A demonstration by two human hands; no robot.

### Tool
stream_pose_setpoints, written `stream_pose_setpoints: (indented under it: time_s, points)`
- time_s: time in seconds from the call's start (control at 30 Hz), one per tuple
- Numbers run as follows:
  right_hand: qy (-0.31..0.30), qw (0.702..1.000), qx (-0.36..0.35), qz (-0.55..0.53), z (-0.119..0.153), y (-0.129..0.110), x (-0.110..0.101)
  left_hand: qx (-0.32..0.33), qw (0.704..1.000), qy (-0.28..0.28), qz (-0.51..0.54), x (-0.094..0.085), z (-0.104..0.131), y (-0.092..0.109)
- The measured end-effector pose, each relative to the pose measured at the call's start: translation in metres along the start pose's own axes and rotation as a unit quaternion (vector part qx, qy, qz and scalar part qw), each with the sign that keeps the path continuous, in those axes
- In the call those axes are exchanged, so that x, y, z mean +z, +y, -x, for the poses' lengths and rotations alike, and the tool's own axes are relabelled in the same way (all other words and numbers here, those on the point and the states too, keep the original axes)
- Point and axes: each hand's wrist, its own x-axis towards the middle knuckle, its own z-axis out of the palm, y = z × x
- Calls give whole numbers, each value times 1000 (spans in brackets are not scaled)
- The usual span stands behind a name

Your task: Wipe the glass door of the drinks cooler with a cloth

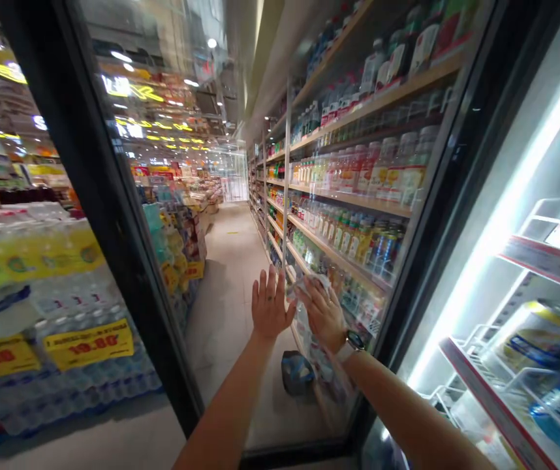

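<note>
A glass door [231, 287] with a black frame stands swung open before me, and bottle-filled shelves show through or in its pane. My left hand [269, 312] lies flat against the glass, fingers stretched and apart, holding nothing. Just right of it, my right hand [325, 314] presses a pale, thin cloth [313, 282] to the pane. The cloth pokes out past the fingertips, and part of it seems to hang below the palm. A watch sits on my right wrist.
At right is a lit cooler with wire racks and cans [544, 333]. Stacked bottle packs [40, 261] with yellow price signs [89, 344] stand at left. A dark bag-like object [297, 373] shows low in the pane, on the floor or reflected.
</note>
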Motion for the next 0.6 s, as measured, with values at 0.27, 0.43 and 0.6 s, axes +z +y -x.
stream_pose_setpoints:
  time_s: [0.27,0.43,0.6]
  points:
    - [-64,994,-89,-16,27,-4,-1,89,991,-70,74,-32,-1,-31]
    - [10,998,-70,-5,-68,-3,-27,-60,997,-5,-47,-61,-4,-89]
    - [78,997,-13,-19,-119,-35,-32,-63,994,13,-89,-70,-5,-110]
